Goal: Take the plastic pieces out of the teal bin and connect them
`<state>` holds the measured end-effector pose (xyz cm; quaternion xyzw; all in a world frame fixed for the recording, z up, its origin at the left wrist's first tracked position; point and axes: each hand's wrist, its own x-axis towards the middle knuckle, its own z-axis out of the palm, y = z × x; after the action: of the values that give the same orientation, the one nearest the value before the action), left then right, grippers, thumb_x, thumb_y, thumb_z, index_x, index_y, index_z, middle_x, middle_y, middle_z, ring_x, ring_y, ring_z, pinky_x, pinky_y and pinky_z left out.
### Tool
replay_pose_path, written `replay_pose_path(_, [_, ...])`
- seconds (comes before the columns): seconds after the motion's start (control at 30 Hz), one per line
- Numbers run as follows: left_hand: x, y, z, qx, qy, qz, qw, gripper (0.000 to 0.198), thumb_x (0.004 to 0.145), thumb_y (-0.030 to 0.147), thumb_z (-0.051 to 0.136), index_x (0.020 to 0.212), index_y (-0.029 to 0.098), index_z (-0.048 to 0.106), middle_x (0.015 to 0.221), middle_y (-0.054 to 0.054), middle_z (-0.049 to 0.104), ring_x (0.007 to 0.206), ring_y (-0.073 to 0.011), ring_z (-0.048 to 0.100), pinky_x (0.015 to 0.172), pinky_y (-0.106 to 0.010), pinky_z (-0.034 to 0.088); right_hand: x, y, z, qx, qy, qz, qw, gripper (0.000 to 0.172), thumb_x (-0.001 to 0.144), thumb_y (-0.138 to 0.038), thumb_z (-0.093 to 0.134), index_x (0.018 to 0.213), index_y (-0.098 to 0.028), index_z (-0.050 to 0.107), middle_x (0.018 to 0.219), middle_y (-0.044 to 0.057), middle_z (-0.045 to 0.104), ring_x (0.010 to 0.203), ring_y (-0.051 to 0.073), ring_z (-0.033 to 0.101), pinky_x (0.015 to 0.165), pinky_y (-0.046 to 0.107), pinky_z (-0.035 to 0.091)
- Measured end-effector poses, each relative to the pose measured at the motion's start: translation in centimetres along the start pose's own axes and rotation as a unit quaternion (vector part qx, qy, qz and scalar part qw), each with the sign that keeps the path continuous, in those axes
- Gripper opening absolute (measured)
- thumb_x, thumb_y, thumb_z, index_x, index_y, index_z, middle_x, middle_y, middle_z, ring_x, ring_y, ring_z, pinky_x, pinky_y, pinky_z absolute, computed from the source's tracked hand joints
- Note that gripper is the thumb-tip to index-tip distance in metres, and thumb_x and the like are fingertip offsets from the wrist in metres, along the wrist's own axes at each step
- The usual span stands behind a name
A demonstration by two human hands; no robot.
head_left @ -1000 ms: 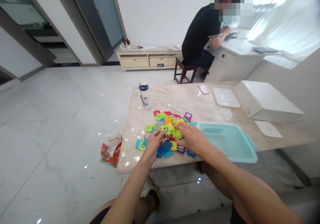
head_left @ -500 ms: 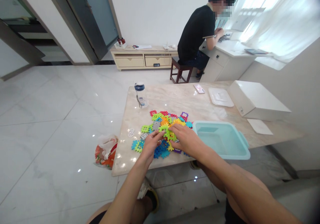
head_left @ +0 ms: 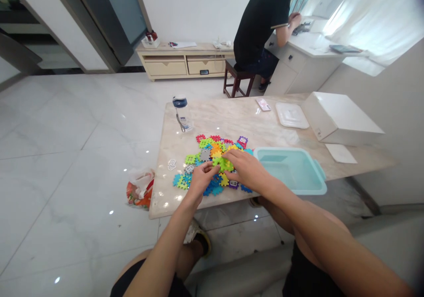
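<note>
Colourful interlocking plastic tiles, among them a grey tile [head_left: 205, 155] and a blue tile [head_left: 217, 191], lie heaped near the table's front edge. Over the heap, my left hand [head_left: 201, 178] pinches the left side of a lime green piece [head_left: 222, 163]. My right hand [head_left: 247, 168] has its fingers on the right side of the same green piece. White window-shaped pieces [head_left: 171, 164] lie left of the heap. Right beside my right hand is a light teal basin [head_left: 288, 173].
On the marble table [head_left: 225, 116] are a clear bottle [head_left: 183, 116], a phone [head_left: 263, 104], a white lid [head_left: 292, 115] and a white box [head_left: 342, 118]. A person [head_left: 261, 23] sits beyond. A plastic bag [head_left: 141, 189] is at the left.
The view has tilted down, so the table and room appear higher. The green piece between my hands has turned and looks flatter; both hands stay on it.
</note>
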<state>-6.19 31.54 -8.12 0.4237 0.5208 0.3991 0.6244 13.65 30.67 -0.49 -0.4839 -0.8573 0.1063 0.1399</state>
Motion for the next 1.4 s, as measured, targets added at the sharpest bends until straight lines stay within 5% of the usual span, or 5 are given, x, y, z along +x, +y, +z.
replay_pose_path(0.53, [-0.2,0.5,0.1,-0.019,-0.019,-0.027,0.999,0.056,0.072,0.065,0.089,0.103,0.019,0.082,0.1,-0.009,0.081,0.092,-0.0252,0.075,0.066,-0.027,0.045,-0.1,0.2,-0.1,0.006,-0.012,-0.002,1.0,0.033,0.094,-0.021,0.076,0.126,-0.02,0.068,0.121,0.013,0.07,0.118,0.031,0.066,0.101,0.046,0.055])
replay_pose_path(1.4, [-0.2,0.0,0.5,-0.034,-0.047,-0.025,0.998,0.05,0.074,0.063,0.09,0.097,0.019,0.083,0.089,-0.007,0.078,0.082,-0.0212,0.07,0.069,-0.027,0.046,0.3,0.6,1.0,0.055,0.0,-0.017,0.998,0.035,0.095,-0.02,0.074,0.129,-0.019,0.067,0.126,0.013,0.069,0.124,0.031,0.062,0.107,0.048,0.053])
